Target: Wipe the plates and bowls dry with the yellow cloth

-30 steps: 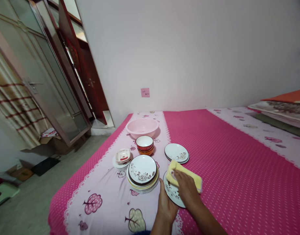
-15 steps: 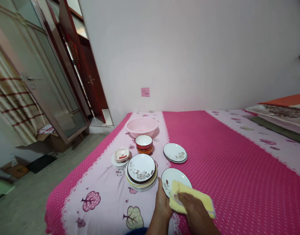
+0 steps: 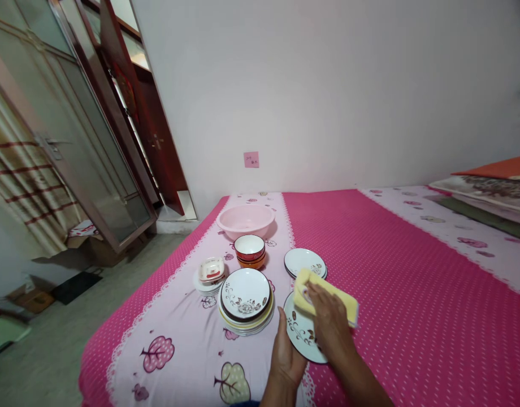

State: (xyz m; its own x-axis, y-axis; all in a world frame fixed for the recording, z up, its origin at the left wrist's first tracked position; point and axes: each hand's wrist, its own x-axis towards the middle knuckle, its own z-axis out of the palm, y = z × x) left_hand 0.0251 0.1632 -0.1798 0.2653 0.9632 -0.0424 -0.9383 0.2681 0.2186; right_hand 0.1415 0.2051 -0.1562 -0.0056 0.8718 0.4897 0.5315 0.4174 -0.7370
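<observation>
A white plate (image 3: 301,333) with a dark rim and brown flowers rests in my left hand (image 3: 286,355), which supports it from the lower left, thumb at the edge. My right hand (image 3: 331,319) presses a folded yellow cloth (image 3: 343,301) onto the far part of this plate, covering its upper right. Just beyond the cloth lies a small stack of similar plates (image 3: 301,260), partly hidden by it. To the left of my hands stands a taller stack of plates (image 3: 244,293), a flowered one on top.
Behind the tall stack are stacked red and orange bowls (image 3: 250,249) and a pink basin (image 3: 245,219). Small square dishes (image 3: 211,269) sit on little plates at the left. The patterned bedspread (image 3: 395,271) lies beneath everything; folded bedding (image 3: 493,195) is at the far right.
My right hand has slid the yellow cloth from the near side of the plate up to its far side. The plate's near part, covered before, now shows.
</observation>
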